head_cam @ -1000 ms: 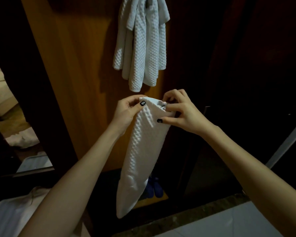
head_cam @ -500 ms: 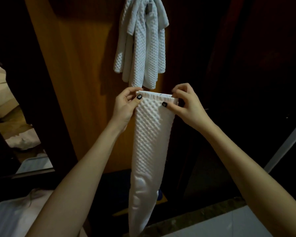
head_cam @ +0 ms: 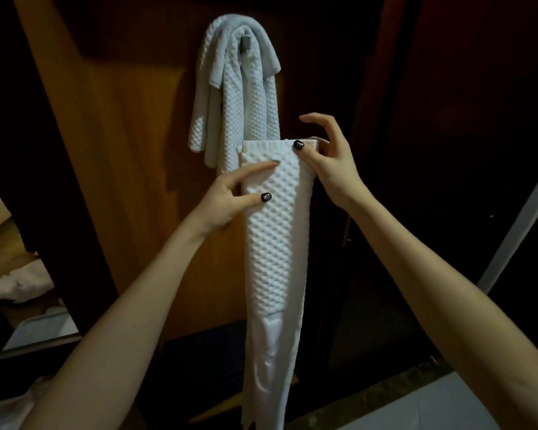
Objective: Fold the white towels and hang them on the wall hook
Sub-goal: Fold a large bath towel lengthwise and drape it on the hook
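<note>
**Folded towel held up below the loaded hook**

Two bare forearms rise from the bottom edge, one from each lower corner. Under the right one lies a pale slab (head_cam: 432,408) with a dark speckled border. A bit of white cloth (head_cam: 0,411) shows in the lower left corner.

The hands are apart, one on each side of the folded towel (head_cam: 277,259). The left hand (head_cam: 227,200) grips its left edge a little below the top, with thumb and forefinger lying across the waffled front and the other fingers hidden behind. The right hand (head_cam: 333,172) pinches the top right corner, its dark-nailed thumb pressed on the front just under the plain hem. Its forefinger is lifted clear above the cloth.

The folded towel hangs between them as one long narrow strip. Its top edge is level and its body narrows downward. The smooth lower end reaches the bottom of the view.

Just behind and above it, the hung towels (head_cam: 230,97) are draped in several layers over the wall hook (head_cam: 246,44). Their lowest ends are tucked behind the upper left of the held strip. The wall hook is fixed to a wooden panel (head_cam: 131,150), which has dark surfaces on both sides.

Far left, past the panel's edge, a crumpled pale cloth (head_cam: 19,285) lies low down in a dim space
</note>
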### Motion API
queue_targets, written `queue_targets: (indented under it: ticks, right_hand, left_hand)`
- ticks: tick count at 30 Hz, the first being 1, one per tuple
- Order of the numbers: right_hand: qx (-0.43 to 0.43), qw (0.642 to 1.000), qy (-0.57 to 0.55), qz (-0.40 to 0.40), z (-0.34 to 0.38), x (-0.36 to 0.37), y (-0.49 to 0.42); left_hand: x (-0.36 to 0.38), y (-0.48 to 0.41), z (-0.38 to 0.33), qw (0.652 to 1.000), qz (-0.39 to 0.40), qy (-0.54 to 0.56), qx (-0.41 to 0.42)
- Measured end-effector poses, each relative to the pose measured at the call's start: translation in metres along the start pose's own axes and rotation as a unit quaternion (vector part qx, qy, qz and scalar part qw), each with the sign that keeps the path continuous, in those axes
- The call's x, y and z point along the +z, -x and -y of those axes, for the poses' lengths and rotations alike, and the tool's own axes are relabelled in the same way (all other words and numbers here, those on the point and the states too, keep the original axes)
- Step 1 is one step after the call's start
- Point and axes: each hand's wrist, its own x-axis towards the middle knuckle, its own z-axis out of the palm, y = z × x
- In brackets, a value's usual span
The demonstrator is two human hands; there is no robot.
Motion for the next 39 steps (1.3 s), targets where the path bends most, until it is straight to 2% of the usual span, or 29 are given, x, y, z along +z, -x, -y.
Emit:
queue_targets:
  ticks: [3, 6, 9, 11, 16, 19, 21, 23, 26, 30, 33, 36, 39]
  right_hand:
    - [0.018, 0.998, -0.056, 0.007, 0.001, -0.008, -0.011]
    - [0.114, 0.978, -0.174, 0.017, -0.009, -0.013, -0.013]
    - [0.195, 0.963, -0.142, 0.12, -0.04, -0.011, 0.015]
    - [0.232, 0.954, -0.139, 0.131, -0.058, -0.014, 0.037]
    - [0.16, 0.969, -0.176, 0.067, -0.058, -0.007, 0.046]
    - [0.118, 0.976, -0.182, -0.004, -0.045, 0.002, 0.043]
    - [0.111, 0.979, -0.168, -0.024, -0.038, 0.003, 0.041]
    - [0.104, 0.982, -0.152, -0.044, -0.035, 0.002, 0.039]
    - [0.117, 0.979, -0.156, -0.066, -0.034, -0.003, 0.038]
    - [0.124, 0.978, -0.149, -0.079, -0.033, -0.005, 0.037]
    - [0.13, 0.976, -0.151, -0.087, -0.034, -0.003, 0.034]
    - [0.148, 0.971, -0.162, -0.091, -0.038, -0.007, 0.032]
    - [0.164, 0.968, -0.174, -0.077, -0.04, -0.011, 0.028]
  left_hand:
    - [0.006, -0.008, -0.002, 0.999, -0.049, 0.022, 0.004]
    - [0.01, -0.025, -0.01, 0.995, -0.097, 0.008, 0.021]
    - [0.007, -0.047, -0.02, 0.993, -0.112, 0.033, 0.028]
    - [-0.001, -0.062, -0.026, 0.993, -0.111, 0.034, 0.031]
    - [-0.01, -0.093, -0.026, 0.995, -0.096, 0.024, 0.0]
    - [-0.012, -0.102, -0.019, 0.993, -0.1, 0.059, -0.006]
    - [-0.01, -0.096, -0.008, 0.986, -0.102, 0.125, -0.047]
    - [0.001, -0.074, 0.007, 0.976, -0.134, 0.138, -0.098]
    - [0.019, -0.022, 0.038, 0.964, -0.195, 0.16, -0.088]
    - [0.039, 0.032, 0.055, 0.96, -0.14, 0.21, -0.118]
    - [0.048, 0.052, 0.063, 0.955, -0.141, 0.228, -0.125]
    - [0.05, 0.066, 0.07, 0.962, -0.159, 0.204, -0.082]
    - [0.052, 0.075, 0.067, 0.978, -0.124, 0.149, -0.081]
